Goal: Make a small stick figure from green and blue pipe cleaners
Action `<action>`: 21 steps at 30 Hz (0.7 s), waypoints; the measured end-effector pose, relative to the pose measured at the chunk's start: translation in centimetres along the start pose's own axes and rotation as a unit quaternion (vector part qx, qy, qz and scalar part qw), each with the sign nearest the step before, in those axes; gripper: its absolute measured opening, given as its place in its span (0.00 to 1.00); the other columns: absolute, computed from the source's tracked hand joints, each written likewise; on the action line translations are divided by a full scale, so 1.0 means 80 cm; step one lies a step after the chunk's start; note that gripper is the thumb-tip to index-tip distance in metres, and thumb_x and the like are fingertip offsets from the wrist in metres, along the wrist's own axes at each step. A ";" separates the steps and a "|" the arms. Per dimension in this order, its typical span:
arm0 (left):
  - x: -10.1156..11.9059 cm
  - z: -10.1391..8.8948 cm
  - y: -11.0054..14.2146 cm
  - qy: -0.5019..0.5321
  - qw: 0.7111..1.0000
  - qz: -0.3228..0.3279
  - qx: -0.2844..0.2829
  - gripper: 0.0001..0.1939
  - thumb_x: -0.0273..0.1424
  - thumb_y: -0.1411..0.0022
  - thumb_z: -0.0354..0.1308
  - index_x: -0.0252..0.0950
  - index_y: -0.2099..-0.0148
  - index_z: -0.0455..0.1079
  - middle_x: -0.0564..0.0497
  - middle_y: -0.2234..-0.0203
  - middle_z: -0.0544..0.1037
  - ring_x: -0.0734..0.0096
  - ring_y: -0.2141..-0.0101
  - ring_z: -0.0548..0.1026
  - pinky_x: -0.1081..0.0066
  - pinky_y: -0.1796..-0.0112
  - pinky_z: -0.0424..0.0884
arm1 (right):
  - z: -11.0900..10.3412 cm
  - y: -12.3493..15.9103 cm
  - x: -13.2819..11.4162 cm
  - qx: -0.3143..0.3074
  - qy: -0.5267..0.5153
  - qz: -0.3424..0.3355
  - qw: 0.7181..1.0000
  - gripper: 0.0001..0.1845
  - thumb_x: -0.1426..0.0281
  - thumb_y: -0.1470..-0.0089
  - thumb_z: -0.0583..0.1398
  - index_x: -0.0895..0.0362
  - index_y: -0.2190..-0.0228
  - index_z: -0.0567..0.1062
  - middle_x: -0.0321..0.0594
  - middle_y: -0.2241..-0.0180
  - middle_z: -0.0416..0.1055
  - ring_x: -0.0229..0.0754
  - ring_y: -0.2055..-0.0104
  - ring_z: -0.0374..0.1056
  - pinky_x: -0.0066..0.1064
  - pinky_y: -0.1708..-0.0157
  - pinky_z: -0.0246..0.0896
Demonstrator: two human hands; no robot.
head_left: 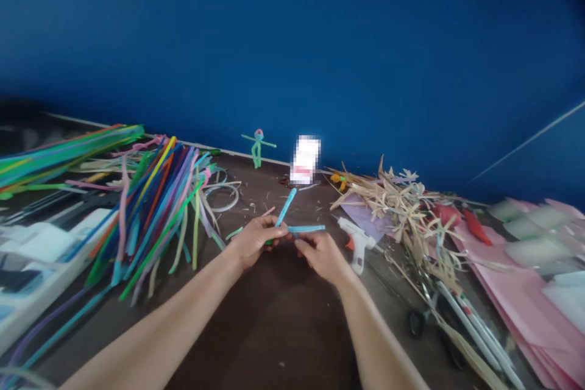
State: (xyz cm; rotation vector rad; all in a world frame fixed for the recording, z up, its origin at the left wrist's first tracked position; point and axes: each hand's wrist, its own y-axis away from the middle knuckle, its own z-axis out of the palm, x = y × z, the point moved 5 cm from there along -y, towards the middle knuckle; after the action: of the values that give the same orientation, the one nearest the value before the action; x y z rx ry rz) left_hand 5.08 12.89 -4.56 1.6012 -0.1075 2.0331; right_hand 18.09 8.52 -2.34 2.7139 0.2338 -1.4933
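My left hand (256, 239) and my right hand (322, 254) meet over the dark table (274, 317), both pinched on a light-blue pipe cleaner (292, 213). One end of it sticks up and away from my left fingers. The other end runs sideways to the right above my right hand. A bit of green shows between the fingers. A small green pipe-cleaner figure (257, 147) with a pink head stands against the blue wall behind.
A large fan of coloured pipe cleaners (155, 207) lies to the left. A white glue gun (359, 241) rests just right of my hands. Dry straw (402, 207), scissors (423, 317), pink paper sheets (516, 292) and a white ring (223, 198) lie around.
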 end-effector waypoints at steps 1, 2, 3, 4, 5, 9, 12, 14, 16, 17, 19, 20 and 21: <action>-0.001 -0.001 -0.001 -0.004 1.000 0.001 0.007 0.08 0.30 0.57 0.60 0.32 0.74 0.66 0.54 0.81 0.73 0.83 0.84 0.61 0.80 0.82 0.52 | 0.001 0.001 -0.004 0.007 0.026 -0.020 0.999 0.12 0.69 0.49 0.52 0.59 0.75 0.73 0.35 0.79 0.69 0.35 0.78 0.63 0.24 0.75 0.56; -0.001 -0.002 -0.001 -0.012 1.000 0.004 0.011 0.08 0.30 0.57 0.60 0.32 0.74 0.66 0.53 0.81 0.73 0.83 0.83 0.61 0.80 0.82 0.52 | 0.002 0.002 -0.008 0.016 0.053 -0.039 0.998 0.10 0.70 0.49 0.52 0.58 0.73 0.73 0.36 0.76 0.71 0.36 0.74 0.65 0.25 0.72 0.56; -0.001 -0.003 -0.001 -0.024 1.000 0.009 0.014 0.07 0.30 0.57 0.59 0.32 0.74 0.66 0.53 0.82 0.73 0.82 0.83 0.62 0.79 0.81 0.53 | 0.003 0.004 -0.012 0.026 0.081 -0.052 0.995 0.10 0.71 0.49 0.52 0.57 0.72 0.74 0.37 0.74 0.72 0.38 0.71 0.66 0.25 0.70 0.56; 0.000 -0.003 -0.001 -0.038 0.999 0.016 0.017 0.07 0.30 0.57 0.59 0.32 0.74 0.66 0.53 0.82 0.72 0.82 0.83 0.62 0.79 0.81 0.54 | 0.004 0.005 -0.014 0.033 0.109 -0.060 0.992 0.10 0.71 0.49 0.52 0.56 0.71 0.74 0.37 0.72 0.72 0.38 0.70 0.66 0.26 0.69 0.56; 0.001 -0.003 -0.001 -0.055 0.998 0.026 0.022 0.07 0.30 0.57 0.59 0.32 0.74 0.66 0.54 0.82 0.72 0.81 0.83 0.63 0.78 0.80 0.55 | 0.006 0.006 -0.016 0.036 0.137 -0.065 0.988 0.09 0.71 0.49 0.52 0.56 0.71 0.73 0.37 0.72 0.72 0.38 0.70 0.66 0.26 0.70 0.55; 0.009 -0.005 0.001 -0.133 0.987 0.073 0.055 0.08 0.33 0.56 0.58 0.33 0.74 0.67 0.53 0.81 0.72 0.75 0.79 0.67 0.76 0.79 0.59 | 0.009 0.009 -0.020 0.047 0.198 -0.084 0.975 0.08 0.72 0.50 0.54 0.55 0.71 0.73 0.38 0.72 0.72 0.39 0.70 0.67 0.26 0.70 0.55; 0.012 -0.007 0.001 -0.174 0.977 0.095 0.076 0.09 0.34 0.56 0.57 0.33 0.74 0.67 0.53 0.81 0.72 0.72 0.79 0.68 0.75 0.78 0.61 | 0.008 0.010 -0.023 0.064 0.195 -0.099 0.974 0.08 0.73 0.51 0.54 0.55 0.69 0.72 0.38 0.70 0.72 0.39 0.67 0.67 0.26 0.68 0.56; 0.013 -0.009 0.000 -0.197 0.971 0.106 0.089 0.09 0.35 0.56 0.57 0.33 0.73 0.67 0.53 0.81 0.72 0.72 0.79 0.68 0.74 0.77 0.62 | 0.007 0.011 -0.026 0.075 0.184 -0.106 0.974 0.08 0.74 0.51 0.54 0.55 0.69 0.72 0.38 0.70 0.72 0.39 0.67 0.67 0.26 0.67 0.56; 0.014 -0.010 0.000 -0.231 0.961 0.114 0.099 0.09 0.35 0.55 0.56 0.33 0.73 0.68 0.53 0.81 0.72 0.72 0.80 0.68 0.73 0.76 0.62 | 0.004 0.012 -0.028 0.092 0.173 -0.114 0.974 0.08 0.73 0.51 0.54 0.55 0.70 0.72 0.37 0.71 0.72 0.39 0.68 0.67 0.26 0.68 0.57; 0.015 -0.010 0.000 -0.251 0.955 0.119 0.102 0.09 0.35 0.56 0.56 0.33 0.73 0.68 0.53 0.81 0.72 0.72 0.79 0.68 0.73 0.75 0.62 | 0.002 0.012 -0.030 0.101 0.168 -0.118 0.973 0.08 0.73 0.50 0.54 0.55 0.70 0.72 0.37 0.71 0.72 0.39 0.69 0.67 0.26 0.68 0.57; 0.017 -0.010 0.001 -0.290 0.942 0.130 0.104 0.09 0.34 0.56 0.57 0.33 0.74 0.69 0.53 0.81 0.72 0.71 0.77 0.69 0.73 0.74 0.62 | -0.003 0.013 -0.033 0.124 0.161 -0.128 0.971 0.08 0.73 0.50 0.53 0.55 0.70 0.73 0.38 0.72 0.71 0.39 0.68 0.67 0.26 0.67 0.57; 0.018 -0.009 0.001 -0.307 0.936 0.133 0.104 0.09 0.34 0.56 0.57 0.33 0.74 0.69 0.54 0.81 0.72 0.70 0.77 0.69 0.73 0.73 0.62 | -0.007 0.014 -0.034 0.134 0.161 -0.131 0.969 0.08 0.74 0.50 0.53 0.55 0.70 0.73 0.38 0.72 0.71 0.38 0.69 0.67 0.26 0.67 0.57; 0.019 -0.009 0.001 -0.321 0.932 0.135 0.101 0.08 0.34 0.57 0.57 0.33 0.74 0.70 0.54 0.81 0.72 0.70 0.76 0.68 0.73 0.73 0.61 | -0.010 0.014 -0.034 0.143 0.161 -0.133 0.967 0.08 0.74 0.51 0.53 0.55 0.70 0.73 0.38 0.72 0.71 0.38 0.69 0.66 0.26 0.66 0.58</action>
State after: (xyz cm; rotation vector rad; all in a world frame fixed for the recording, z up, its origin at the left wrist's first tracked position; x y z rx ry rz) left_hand 4.17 13.64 -3.36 2.4510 -0.3865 1.6576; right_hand 17.45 7.18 0.34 3.2690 0.4395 -1.2043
